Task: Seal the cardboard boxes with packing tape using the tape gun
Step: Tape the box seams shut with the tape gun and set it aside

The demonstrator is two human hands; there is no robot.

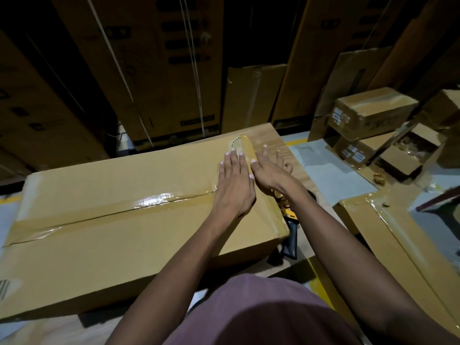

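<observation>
1. Head view: the left hand (234, 181) lies flat, palm down, fingers straight and together, on the top of the long cardboard box (119, 220) near its right end.
2. The right hand (270, 171) reaches past the box's right edge, fingers spread and gripping nothing.
3. Glossy tape (154, 199) runs along the centre seam.
4. The tape gun (290, 230) lies on the wooden table (278, 139), just beside the box's right end.

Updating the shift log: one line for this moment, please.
left hand: flat on tape | right hand: flat at box end | tape gun: set down beside box
</observation>
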